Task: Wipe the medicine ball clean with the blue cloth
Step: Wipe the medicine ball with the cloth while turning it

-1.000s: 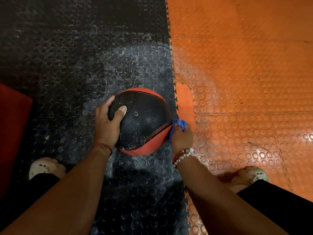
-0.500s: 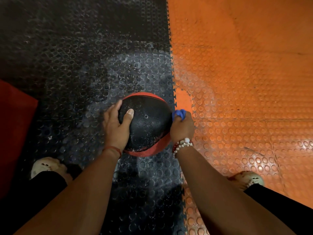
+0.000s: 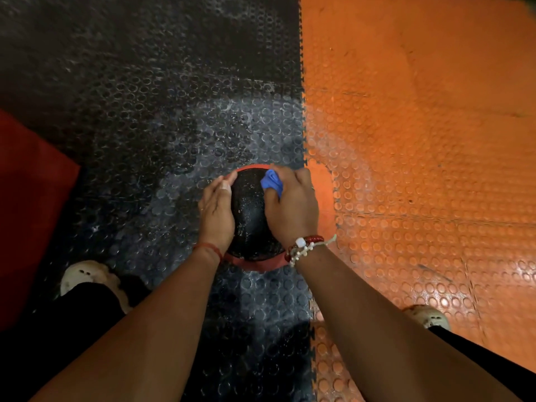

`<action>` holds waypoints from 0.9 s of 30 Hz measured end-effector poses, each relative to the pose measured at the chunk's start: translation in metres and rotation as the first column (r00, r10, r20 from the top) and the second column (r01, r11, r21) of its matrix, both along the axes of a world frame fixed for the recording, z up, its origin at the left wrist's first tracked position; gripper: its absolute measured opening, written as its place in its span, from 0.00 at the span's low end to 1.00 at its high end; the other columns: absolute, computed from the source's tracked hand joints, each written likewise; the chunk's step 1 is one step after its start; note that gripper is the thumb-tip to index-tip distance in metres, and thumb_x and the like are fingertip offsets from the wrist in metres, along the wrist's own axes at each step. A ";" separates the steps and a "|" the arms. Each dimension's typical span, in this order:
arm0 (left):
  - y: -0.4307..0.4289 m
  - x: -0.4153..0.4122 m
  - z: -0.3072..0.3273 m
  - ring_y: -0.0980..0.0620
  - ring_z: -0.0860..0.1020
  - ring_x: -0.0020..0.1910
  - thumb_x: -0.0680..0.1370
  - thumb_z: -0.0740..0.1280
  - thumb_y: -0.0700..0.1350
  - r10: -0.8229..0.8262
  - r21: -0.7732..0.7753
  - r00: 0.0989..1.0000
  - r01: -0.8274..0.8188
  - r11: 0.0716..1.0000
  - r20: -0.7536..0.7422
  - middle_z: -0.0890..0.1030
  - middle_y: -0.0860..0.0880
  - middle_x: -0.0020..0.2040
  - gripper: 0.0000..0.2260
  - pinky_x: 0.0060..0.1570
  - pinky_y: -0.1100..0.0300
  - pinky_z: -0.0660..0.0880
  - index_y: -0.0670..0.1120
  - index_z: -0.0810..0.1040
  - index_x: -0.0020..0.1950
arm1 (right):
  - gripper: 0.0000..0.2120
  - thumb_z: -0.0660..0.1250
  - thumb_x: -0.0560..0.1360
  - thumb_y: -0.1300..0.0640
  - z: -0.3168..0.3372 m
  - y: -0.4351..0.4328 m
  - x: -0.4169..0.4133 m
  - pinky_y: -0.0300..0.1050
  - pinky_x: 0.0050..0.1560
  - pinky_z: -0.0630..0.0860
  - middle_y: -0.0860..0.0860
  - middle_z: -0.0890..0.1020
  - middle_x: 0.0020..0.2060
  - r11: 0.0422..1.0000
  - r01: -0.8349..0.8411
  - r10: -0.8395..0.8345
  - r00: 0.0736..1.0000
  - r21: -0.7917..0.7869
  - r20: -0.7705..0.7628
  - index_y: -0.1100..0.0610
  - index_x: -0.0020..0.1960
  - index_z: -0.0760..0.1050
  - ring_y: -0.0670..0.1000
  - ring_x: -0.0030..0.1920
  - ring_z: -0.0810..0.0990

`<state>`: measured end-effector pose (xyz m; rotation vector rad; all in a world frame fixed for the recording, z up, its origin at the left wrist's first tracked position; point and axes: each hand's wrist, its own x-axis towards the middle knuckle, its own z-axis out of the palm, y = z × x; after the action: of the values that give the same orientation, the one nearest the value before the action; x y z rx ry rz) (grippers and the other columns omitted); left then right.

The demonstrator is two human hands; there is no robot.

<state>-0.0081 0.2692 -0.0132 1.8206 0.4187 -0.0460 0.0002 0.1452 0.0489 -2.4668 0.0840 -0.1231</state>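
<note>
A black and red medicine ball (image 3: 249, 216) sits on the studded floor between my hands. My left hand (image 3: 217, 210) lies flat against the ball's left side, fingers straight and pointing away from me. My right hand (image 3: 291, 207) rests on the ball's top right and grips a bunched blue cloth (image 3: 272, 181), which presses against the ball's far upper part. The ball's black surface looks wet and shiny. Much of the ball's right side is hidden under my right hand.
The floor is black studded matting (image 3: 174, 126) on the left and orange studded matting (image 3: 420, 169) on the right. A red mat (image 3: 29, 213) lies at the left edge. My two pale shoes, left (image 3: 87, 277) and right (image 3: 426, 316), stand either side.
My right hand has moved with the cloth from the ball's right side up onto its top. My left hand has flattened against the left side. The ball sits farther from me in view.
</note>
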 end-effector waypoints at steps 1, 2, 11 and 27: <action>0.001 0.000 0.000 0.54 0.61 0.73 0.78 0.46 0.61 0.021 -0.052 1.000 -0.021 0.998 -0.006 0.66 0.54 0.72 0.23 0.76 0.51 0.52 0.62 0.74 0.66 | 0.21 0.62 0.72 0.57 0.002 0.004 0.003 0.55 0.50 0.75 0.57 0.73 0.54 0.999 -0.047 0.047 0.999 -0.023 -0.015 0.54 0.64 0.72 0.61 0.50 0.76; 0.002 -0.001 0.002 0.54 0.62 0.73 0.79 0.47 0.62 0.040 -0.100 0.999 -0.040 0.994 -0.006 0.67 0.55 0.71 0.21 0.76 0.49 0.53 0.64 0.75 0.64 | 0.23 0.62 0.72 0.56 0.004 0.007 0.005 0.56 0.53 0.74 0.57 0.72 0.56 0.995 -0.086 0.084 0.996 -0.053 -0.037 0.53 0.67 0.70 0.61 0.52 0.76; 0.002 0.004 0.003 0.51 0.71 0.68 0.69 0.58 0.72 0.067 -0.208 0.998 -0.069 0.976 -0.017 0.74 0.51 0.66 0.23 0.71 0.47 0.63 0.64 0.79 0.57 | 0.30 0.63 0.75 0.52 0.016 -0.018 0.017 0.52 0.70 0.62 0.53 0.65 0.72 0.940 -0.238 0.305 0.908 0.244 -0.287 0.52 0.75 0.57 0.52 0.71 0.63; -0.006 -0.011 0.015 0.51 0.74 0.63 0.74 0.71 0.38 0.177 -0.175 0.984 -0.175 0.969 -0.008 0.73 0.50 0.61 0.03 0.65 0.60 0.68 0.43 0.80 0.41 | 0.11 0.68 0.72 0.54 0.019 -0.038 0.002 0.42 0.32 0.66 0.49 0.76 0.25 0.978 0.078 -0.054 0.990 0.194 -0.129 0.54 0.32 0.79 0.49 0.30 0.73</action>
<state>-0.0193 0.2635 0.0018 1.6042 0.5526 0.0457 0.0022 0.1074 0.0681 -2.2704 0.2214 0.0087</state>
